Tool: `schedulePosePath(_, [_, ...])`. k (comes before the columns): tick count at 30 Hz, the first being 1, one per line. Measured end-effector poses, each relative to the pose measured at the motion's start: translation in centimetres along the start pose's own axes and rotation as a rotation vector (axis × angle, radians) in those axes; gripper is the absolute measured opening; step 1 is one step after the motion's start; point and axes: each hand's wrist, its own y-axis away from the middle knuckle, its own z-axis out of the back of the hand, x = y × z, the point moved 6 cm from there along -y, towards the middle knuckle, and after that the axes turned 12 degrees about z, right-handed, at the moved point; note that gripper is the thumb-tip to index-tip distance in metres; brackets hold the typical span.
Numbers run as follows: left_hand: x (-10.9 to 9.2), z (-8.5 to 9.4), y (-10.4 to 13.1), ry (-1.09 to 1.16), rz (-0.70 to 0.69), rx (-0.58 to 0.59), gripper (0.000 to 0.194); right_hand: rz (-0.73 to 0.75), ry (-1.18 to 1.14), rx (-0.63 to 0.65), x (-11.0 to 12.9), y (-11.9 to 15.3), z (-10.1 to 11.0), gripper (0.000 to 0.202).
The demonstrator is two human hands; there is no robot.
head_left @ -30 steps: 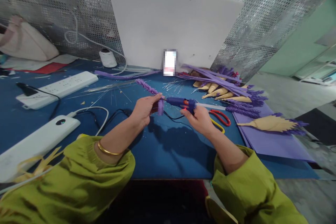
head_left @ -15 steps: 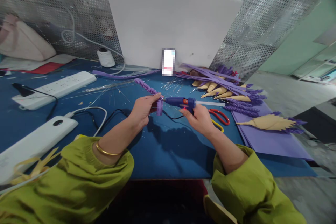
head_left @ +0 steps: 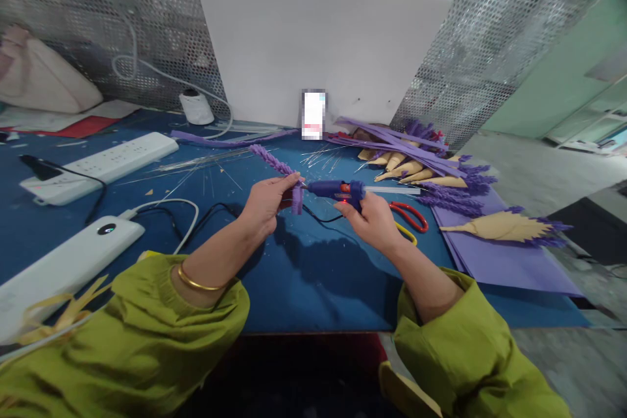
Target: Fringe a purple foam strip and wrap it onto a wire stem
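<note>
My left hand [head_left: 267,204] is closed in a pinch on a purple paper lavender stem [head_left: 270,160]. The curled flower part points up and left, and a loose purple strip [head_left: 296,200] hangs down beside my fingertips. My right hand [head_left: 371,219] is wrapped round a blue glue gun [head_left: 329,190]. Its nozzle points left at the stem by my left thumb; whether it touches I cannot tell. A red light glows on the gun, and a whitish glue stick [head_left: 394,190] juts from its back. Just right of my right hand lie scissors with red and yellow handles [head_left: 410,217].
Purple flowers wrapped in tan paper [head_left: 416,173] and purple strips [head_left: 406,144] lie at the back right, by purple sheets [head_left: 509,268]. Thin wires [head_left: 196,162] are scattered left of centre. A power strip [head_left: 105,166], a white power bank [head_left: 73,268] and cables occupy the left. A phone [head_left: 313,114] stands against a white board [head_left: 313,26].
Almost nothing differs. Both hands, the lavender stem and the glue gun hold the same positions, with only a slight shift of the whole view.
</note>
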Motion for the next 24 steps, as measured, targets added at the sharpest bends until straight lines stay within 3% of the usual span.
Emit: schedulePosePath(24, [0.13, 0.18, -0.26, -0.012, -0.01, 0.0, 0.032, -0.003, 0.034, -0.011, 0.15, 0.01, 0.18, 0.041])
